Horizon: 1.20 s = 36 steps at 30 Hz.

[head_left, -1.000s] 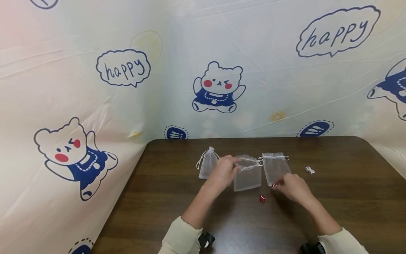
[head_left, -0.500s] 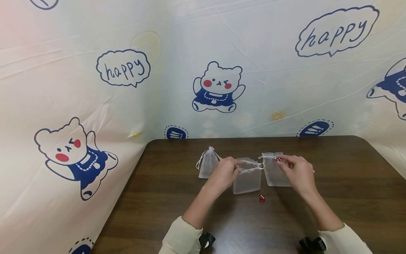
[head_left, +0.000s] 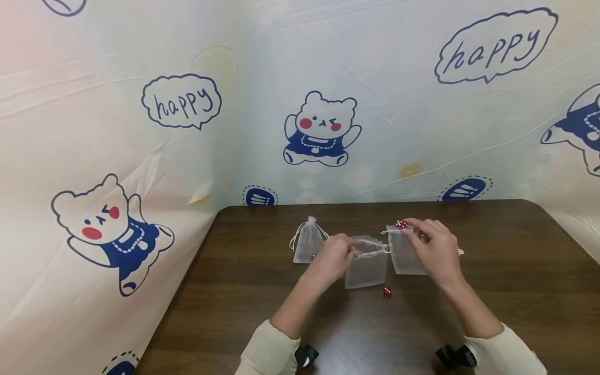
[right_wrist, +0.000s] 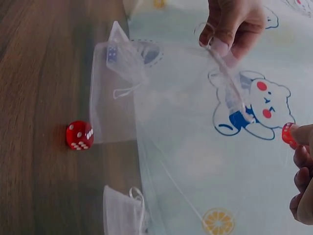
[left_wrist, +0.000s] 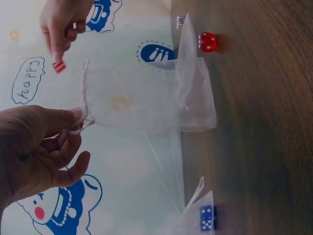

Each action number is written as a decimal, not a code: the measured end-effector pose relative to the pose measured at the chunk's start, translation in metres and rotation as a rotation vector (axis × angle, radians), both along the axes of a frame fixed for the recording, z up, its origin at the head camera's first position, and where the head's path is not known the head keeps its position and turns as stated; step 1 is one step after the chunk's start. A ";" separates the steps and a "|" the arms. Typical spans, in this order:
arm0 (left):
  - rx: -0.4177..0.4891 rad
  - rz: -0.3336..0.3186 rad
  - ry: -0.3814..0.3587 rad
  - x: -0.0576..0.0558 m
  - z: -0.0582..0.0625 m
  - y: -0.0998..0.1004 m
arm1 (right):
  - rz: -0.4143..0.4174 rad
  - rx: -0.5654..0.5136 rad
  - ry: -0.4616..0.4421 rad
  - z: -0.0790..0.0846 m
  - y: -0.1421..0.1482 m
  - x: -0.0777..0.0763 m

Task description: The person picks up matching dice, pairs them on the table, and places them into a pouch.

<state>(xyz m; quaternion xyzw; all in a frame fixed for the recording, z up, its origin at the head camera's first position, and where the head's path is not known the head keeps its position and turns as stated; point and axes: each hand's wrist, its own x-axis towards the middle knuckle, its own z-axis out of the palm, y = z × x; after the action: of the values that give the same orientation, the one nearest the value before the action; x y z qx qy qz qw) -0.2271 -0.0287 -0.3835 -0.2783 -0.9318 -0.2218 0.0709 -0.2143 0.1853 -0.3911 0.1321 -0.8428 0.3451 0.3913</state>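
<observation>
My left hand [head_left: 335, 258] pinches the gathered top edge of a sheer white drawstring bag [head_left: 365, 272], whose mouth is spread. In the left wrist view the bag [left_wrist: 137, 98] hangs from thumb and fingers and looks flat. Between thumb and fingertips my right hand [head_left: 437, 250] pinches a red die [head_left: 401, 224] with white dots. That die [right_wrist: 288, 134] is apart from the bag's mouth, up and to its right in the head view. A second red die [head_left: 386, 292] lies on the table just in front of the bag.
Left of my left hand stands a drawn-up sheer bag [head_left: 308, 242] with a blue die [left_wrist: 206, 218] inside. Another flat sheer bag [head_left: 405, 255] lies behind my right hand, and white dice [head_left: 461, 251] show beyond it. A printed cloth [head_left: 398, 130] hangs behind the dark wooden table [head_left: 211, 312].
My right hand has lifted the red die from the table, up and slightly left past the right-hand bag. My left hand stays on the middle bag, its mouth now wider.
</observation>
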 end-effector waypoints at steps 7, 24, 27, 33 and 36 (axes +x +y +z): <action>-0.011 -0.006 -0.002 0.001 0.000 0.001 | 0.093 0.050 0.026 0.005 -0.013 0.005; -0.025 -0.026 0.026 0.001 0.000 0.002 | 0.170 0.185 -0.061 -0.001 -0.029 0.007; -0.016 -0.032 0.025 0.002 0.000 0.002 | 0.171 0.194 -0.054 -0.002 -0.029 0.007; 0.010 -0.021 0.012 0.002 0.000 0.001 | 0.156 0.195 -0.053 -0.002 -0.028 0.008; 0.021 -0.008 0.007 0.002 0.001 -0.001 | 0.152 0.188 -0.057 -0.002 -0.027 0.008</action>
<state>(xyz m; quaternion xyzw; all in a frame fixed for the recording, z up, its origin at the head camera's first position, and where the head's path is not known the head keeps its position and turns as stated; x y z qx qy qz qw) -0.2252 -0.0296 -0.3823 -0.2820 -0.9280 -0.2311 0.0762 -0.2063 0.1584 -0.3936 0.2217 -0.8698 0.2966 0.3260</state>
